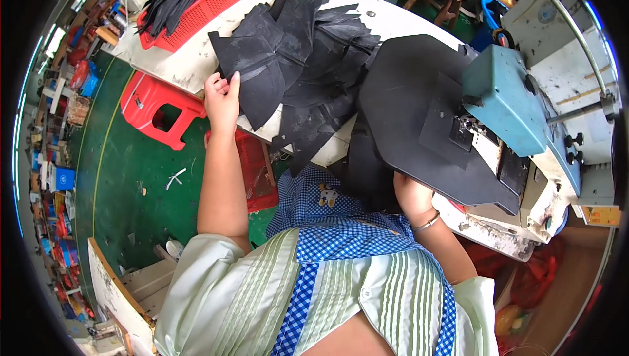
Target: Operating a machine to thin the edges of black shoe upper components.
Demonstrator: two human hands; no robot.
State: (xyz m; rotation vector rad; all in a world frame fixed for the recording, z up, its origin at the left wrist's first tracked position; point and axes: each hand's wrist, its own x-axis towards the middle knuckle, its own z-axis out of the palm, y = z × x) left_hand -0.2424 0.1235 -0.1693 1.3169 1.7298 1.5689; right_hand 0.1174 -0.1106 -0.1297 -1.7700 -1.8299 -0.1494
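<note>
My left hand (223,97) pinches the near left edge of a black cut piece (259,67), thumb and fingers closed on it. This piece lies at the edge of a loose heap of similar black pieces (334,61) on the white table. My right hand (413,195) is under the near edge of a large black sheet (409,113), which hides its fingers. A smaller black piece (445,130) rests on top of that sheet, its far end by the working parts of a blue machine (504,100) on the right.
A red plastic basket (203,12) holding black pieces stands on the white table (177,71) at the far left. Below the table are a red stool (157,110) and a red crate (259,169). A metal rod (570,28) rises over the machine. Cluttered shelves line the left.
</note>
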